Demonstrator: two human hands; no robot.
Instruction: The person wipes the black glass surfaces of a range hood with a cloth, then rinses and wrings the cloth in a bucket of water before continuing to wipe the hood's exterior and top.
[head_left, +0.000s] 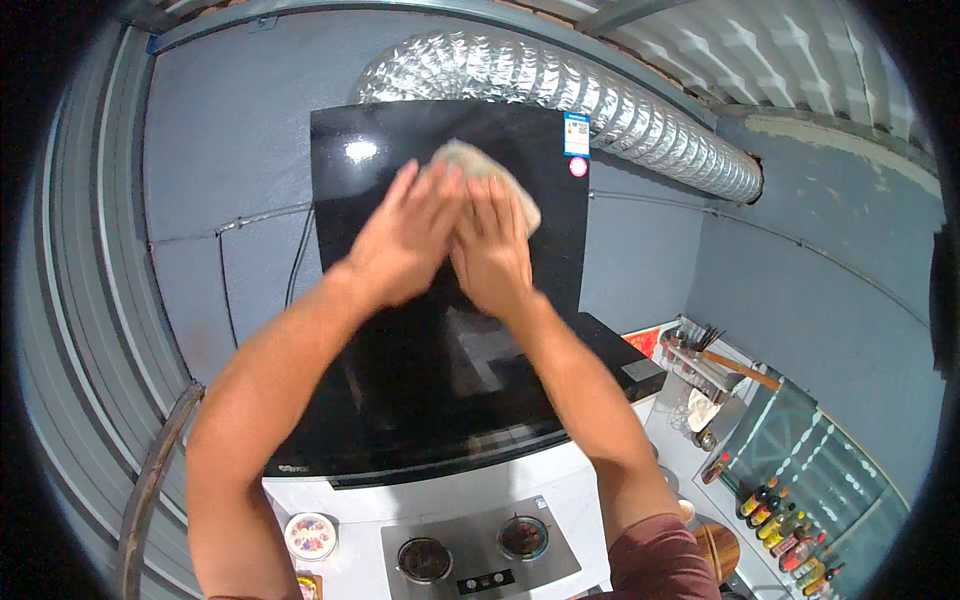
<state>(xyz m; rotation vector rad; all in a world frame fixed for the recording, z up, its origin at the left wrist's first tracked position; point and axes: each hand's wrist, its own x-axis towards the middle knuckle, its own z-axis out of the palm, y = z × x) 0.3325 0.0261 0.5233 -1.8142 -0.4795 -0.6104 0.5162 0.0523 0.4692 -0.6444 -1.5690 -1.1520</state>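
Observation:
Both arms reach up to the glossy black front of a range hood (405, 360). A light beige cloth (487, 165), somewhat blurred, lies flat against its upper panel. My right hand (495, 247) presses on the cloth with the fingers spread over it. Beside it, my left hand (412, 232) has its fingertips on the cloth's left part, and the two hands touch or overlap near the middle. Parts of the cloth are hidden under the fingers.
A silver foil duct (600, 97) runs behind the hood to the right wall. Below are a two-burner gas hob (480, 551) and a flowered round container (310, 536). Several sauce bottles (784, 529) line the right windowsill. A wooden pole (154, 487) stands at left.

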